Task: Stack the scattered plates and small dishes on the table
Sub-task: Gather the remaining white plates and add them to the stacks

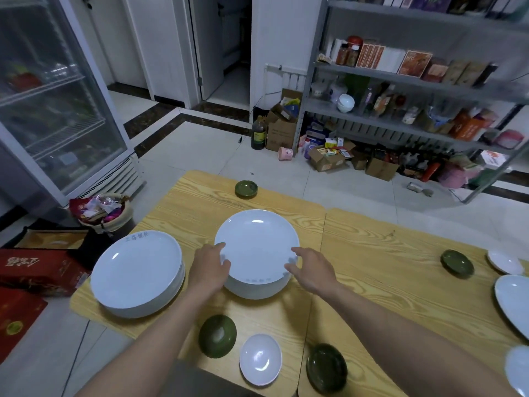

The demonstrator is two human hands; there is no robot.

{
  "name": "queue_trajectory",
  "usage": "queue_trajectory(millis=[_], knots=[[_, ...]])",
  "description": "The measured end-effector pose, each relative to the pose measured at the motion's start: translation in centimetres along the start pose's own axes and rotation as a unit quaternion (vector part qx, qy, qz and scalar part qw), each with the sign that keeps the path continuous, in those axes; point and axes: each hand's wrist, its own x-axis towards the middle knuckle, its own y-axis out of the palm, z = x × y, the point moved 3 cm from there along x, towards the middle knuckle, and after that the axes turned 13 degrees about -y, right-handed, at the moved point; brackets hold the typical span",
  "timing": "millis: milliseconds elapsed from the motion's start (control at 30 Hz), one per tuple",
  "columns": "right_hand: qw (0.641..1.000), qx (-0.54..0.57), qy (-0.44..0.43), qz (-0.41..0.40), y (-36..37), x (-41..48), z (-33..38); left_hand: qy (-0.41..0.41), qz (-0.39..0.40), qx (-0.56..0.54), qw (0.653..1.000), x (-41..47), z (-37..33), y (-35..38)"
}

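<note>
A stack of white plates stands in the middle of the wooden table. My left hand touches its left rim with relaxed fingers, and my right hand touches its right rim the same way. A second stack of white plates sits at the left edge. Small green dishes lie apart: one far, one near left, one near front, one at the right. A small white dish lies at the front.
More white plates and a small one lie at the table's right edge. A basket of wrappers and red boxes stand on the floor at left. A glass-door fridge and stocked shelves stand behind.
</note>
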Motion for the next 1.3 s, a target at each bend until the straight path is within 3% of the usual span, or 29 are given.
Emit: queue_trajectory(millis=[133, 300, 600, 967, 1300], knots=[[0.964, -0.221, -0.090, 0.116, -1.5, -0.7, 0.7, 0.120, 0.007, 0.222, 0.968, -1.7, -3.8, 1.0], [0.937, -0.319, -0.063, 0.125, -4.1, -3.9, -1.3, 0.190, -0.012, 0.268, 0.945, -5.9, -9.5, 2.4], [0.955, -0.293, 0.033, 0.045, -11.0, -16.4, -10.7, 0.318, -0.034, 0.304, 0.897, -16.8, -19.8, 10.2], [0.967, -0.203, 0.153, -0.002, -16.2, -37.9, -26.7, 0.382, 0.028, 0.257, 0.887, -36.0, -31.4, 25.5], [0.963, -0.166, 0.210, -0.021, -18.0, -43.9, -37.8, 0.415, 0.057, 0.286, 0.862, -40.7, -37.8, 35.6]])
